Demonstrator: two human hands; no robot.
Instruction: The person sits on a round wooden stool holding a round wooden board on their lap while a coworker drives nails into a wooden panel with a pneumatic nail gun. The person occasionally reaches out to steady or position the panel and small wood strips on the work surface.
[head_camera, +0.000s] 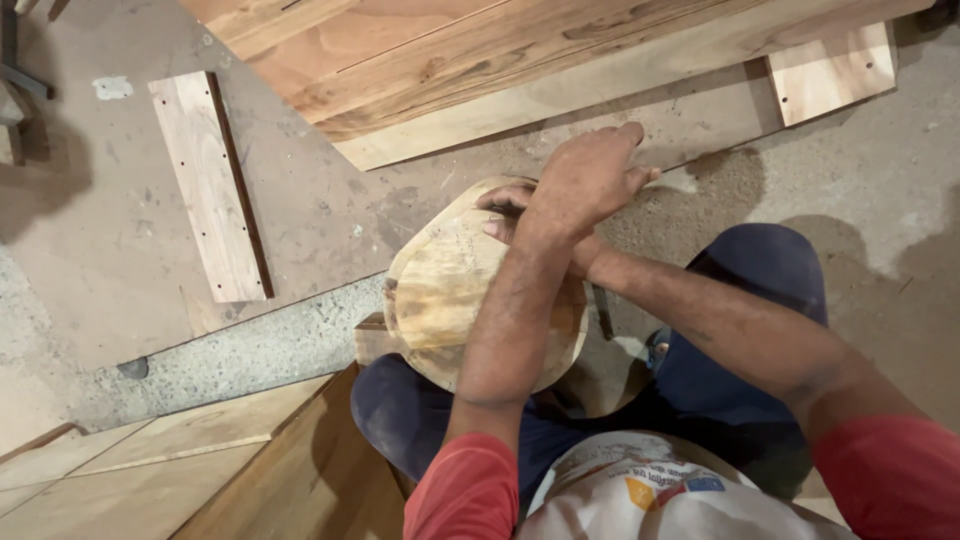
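Discs: I count one round wooden disc (440, 300).
Hands: two; left hand (585, 180) closed over right hand (505, 215), whose grip I cannot tell.
Boards: one loose board (210, 185) on floor.

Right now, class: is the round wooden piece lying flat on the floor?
No: the round wooden piece rests propped on the person's lap, with both hands at its upper edge.

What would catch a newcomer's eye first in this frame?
At centre, a rounded wooden board rests on the person's lap, with the left hand laid over the right hand at its top edge. Pale planks lie above, and a narrow board lies on the floor at left.
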